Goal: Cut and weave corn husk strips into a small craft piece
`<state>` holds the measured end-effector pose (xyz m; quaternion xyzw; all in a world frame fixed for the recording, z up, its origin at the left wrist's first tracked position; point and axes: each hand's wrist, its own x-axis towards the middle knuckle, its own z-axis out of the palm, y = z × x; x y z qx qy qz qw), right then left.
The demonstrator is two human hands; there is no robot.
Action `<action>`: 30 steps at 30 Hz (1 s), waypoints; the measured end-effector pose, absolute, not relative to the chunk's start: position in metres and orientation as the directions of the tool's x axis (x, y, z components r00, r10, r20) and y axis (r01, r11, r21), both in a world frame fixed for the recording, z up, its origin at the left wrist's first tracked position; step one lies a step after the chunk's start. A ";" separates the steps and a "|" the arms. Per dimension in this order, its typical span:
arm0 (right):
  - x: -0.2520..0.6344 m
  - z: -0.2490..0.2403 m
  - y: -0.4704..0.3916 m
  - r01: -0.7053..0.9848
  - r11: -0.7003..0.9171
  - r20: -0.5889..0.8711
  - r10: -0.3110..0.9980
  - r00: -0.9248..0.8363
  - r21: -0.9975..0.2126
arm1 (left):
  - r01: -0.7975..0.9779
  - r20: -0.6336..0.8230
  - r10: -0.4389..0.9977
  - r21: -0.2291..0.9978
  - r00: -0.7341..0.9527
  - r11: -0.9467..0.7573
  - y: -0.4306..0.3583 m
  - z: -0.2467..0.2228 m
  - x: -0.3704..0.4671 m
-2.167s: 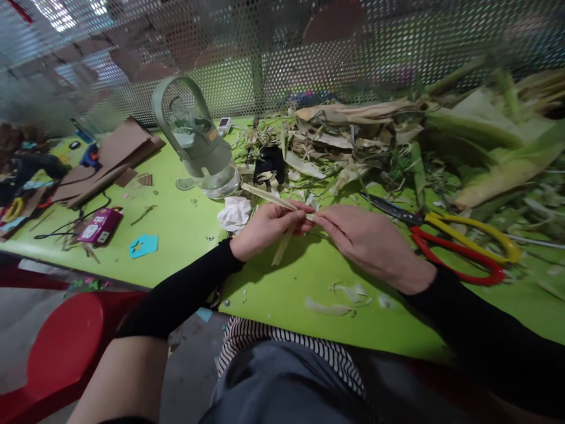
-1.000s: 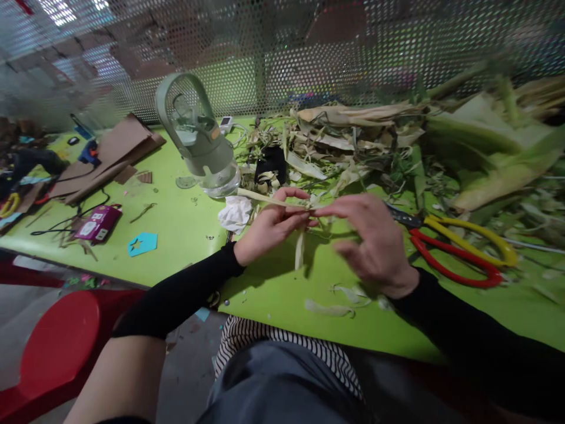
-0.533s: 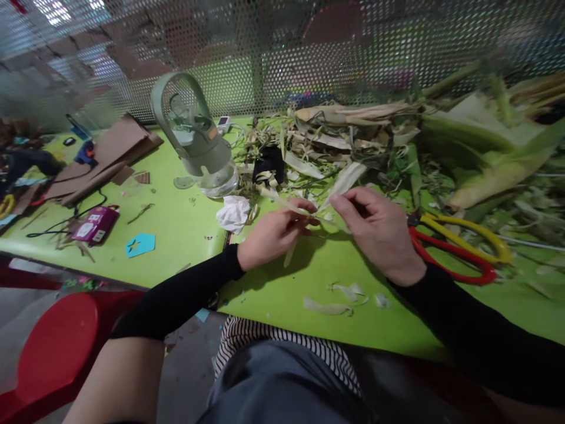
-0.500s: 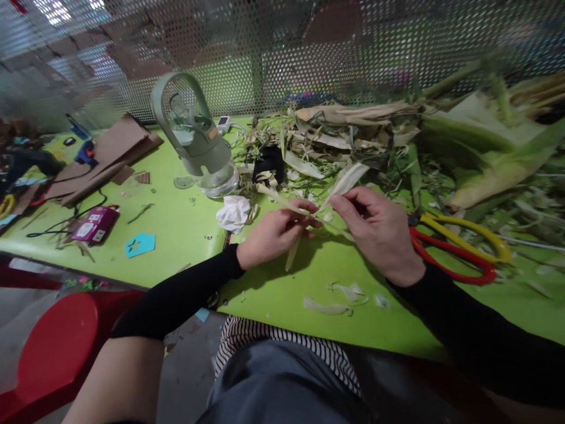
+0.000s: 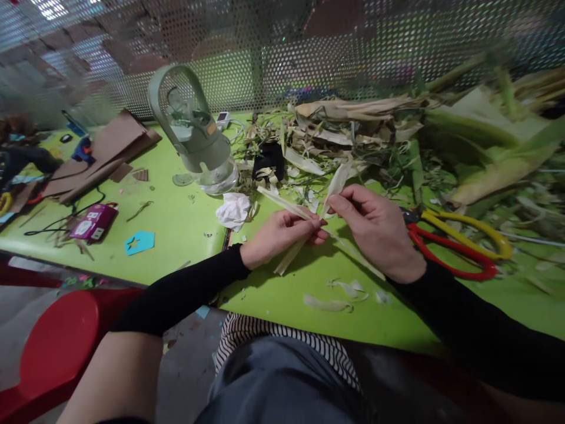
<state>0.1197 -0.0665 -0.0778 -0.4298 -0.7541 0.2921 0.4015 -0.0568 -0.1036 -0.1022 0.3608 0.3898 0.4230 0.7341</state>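
Pale corn husk strips cross between my two hands above the green table (image 5: 269,294). My left hand (image 5: 289,235) pinches them where they meet; one strip (image 5: 280,203) sticks out to the upper left, and another end hangs below the fingers. With thumb and forefinger, my right hand (image 5: 375,227) grips a wider, upright corn husk strip (image 5: 336,184) close to the crossing. A thin strip trails down to the right beneath that hand. Loose husk scraps (image 5: 329,303) lie on the table nearer my body. The fingertips partly hide the crossing.
Scissors (image 5: 459,238) with red and yellow handles lie beside my right wrist. Behind my hands is a heap of husks (image 5: 348,132). To the left stand a water bottle (image 5: 205,150) and a crumpled tissue (image 5: 233,211). A perforated metal screen (image 5: 273,59) borders the back.
The strip in my right hand has swung from leaning right to nearly upright. My left fingers have closed over the crossing, and the thin trailing strip shows further down to the right.
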 end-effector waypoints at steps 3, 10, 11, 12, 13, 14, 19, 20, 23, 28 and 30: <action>0.120 -0.080 -0.063 0.392 0.435 0.329 0.892 -0.311 -0.811 | -0.367 -0.302 0.890 0.829 0.341 0.422 -0.104 -0.104 -0.054; 0.129 -0.080 -0.050 0.481 0.590 0.554 0.799 -0.233 -0.649 | -0.462 -0.404 0.884 0.754 0.236 0.468 -0.104 -0.091 -0.054; 0.131 -0.079 -0.050 0.518 0.631 0.624 0.751 -0.218 -0.578 | -0.468 -0.419 0.884 0.750 0.209 0.467 -0.104 -0.088 -0.054; 0.132 -0.078 -0.050 0.544 0.663 0.671 0.706 -0.225 -0.515 | -0.474 -0.428 0.884 0.749 0.187 0.462 -0.104 -0.085 -0.055; 0.132 -0.077 -0.051 0.556 0.688 0.697 0.673 -0.249 -0.465 | -0.479 -0.431 0.886 0.750 0.172 0.457 -0.104 -0.083 -0.056; 0.133 -0.078 -0.051 0.557 0.710 0.707 0.649 -0.281 -0.430 | -0.483 -0.430 0.888 0.750 0.164 0.452 -0.103 -0.081 -0.056; 0.133 -0.083 -0.048 0.582 0.798 0.765 0.470 -0.441 -0.155 | -0.508 -0.443 0.879 0.725 0.174 0.466 -0.102 -0.080 -0.056; 0.133 -0.084 -0.048 0.583 0.810 0.774 0.410 -0.482 -0.067 | -0.513 -0.442 0.879 0.720 0.179 0.467 -0.102 -0.081 -0.056; 0.133 -0.084 -0.050 0.502 0.853 0.712 0.262 -0.651 0.144 | -0.512 -0.404 0.898 0.742 0.174 0.433 -0.100 -0.087 -0.058; 0.131 -0.084 -0.061 0.366 0.915 0.546 0.222 -0.808 0.170 | -0.508 -0.286 0.946 0.798 0.154 0.324 -0.099 -0.098 -0.062; 0.131 -0.085 -0.062 0.366 0.921 0.510 0.254 -0.822 0.132 | -0.511 -0.262 0.950 0.801 0.168 0.311 -0.099 -0.098 -0.062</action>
